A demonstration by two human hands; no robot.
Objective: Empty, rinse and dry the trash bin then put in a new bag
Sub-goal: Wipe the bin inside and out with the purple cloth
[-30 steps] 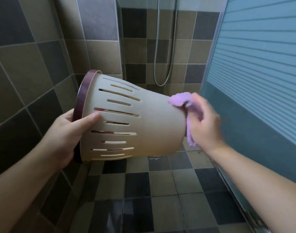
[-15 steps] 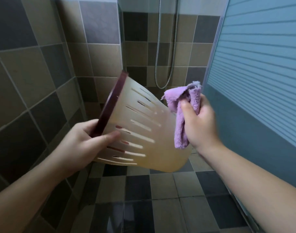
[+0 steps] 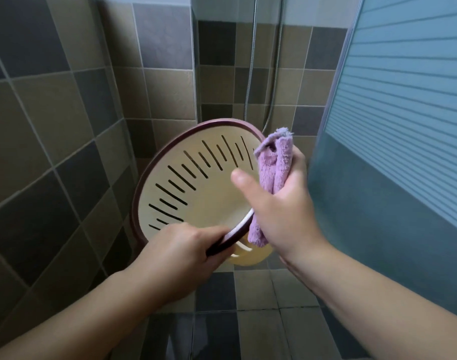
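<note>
The beige slotted trash bin (image 3: 196, 183) with a dark maroon rim is held in the air with its open mouth turned toward me, so its inside shows. My left hand (image 3: 180, 253) grips the near part of the rim from below. My right hand (image 3: 282, 203) clutches a folded purple cloth (image 3: 274, 170) at the bin's right edge, thumb stretched over the opening. The lower end of the cloth hangs down past the rim. The bin's outer base is hidden.
Tiled walls (image 3: 53, 120) stand close on the left and behind. A shower hose (image 3: 250, 74) hangs on the back wall. A frosted glass shower panel (image 3: 404, 126) closes the right side. Checkered floor tiles (image 3: 248, 320) lie below.
The bin has swung round from lying sideways to facing its mouth at me. My left hand shifted to the near rim. My right hand brought the cloth from the bin's outside to its opening.
</note>
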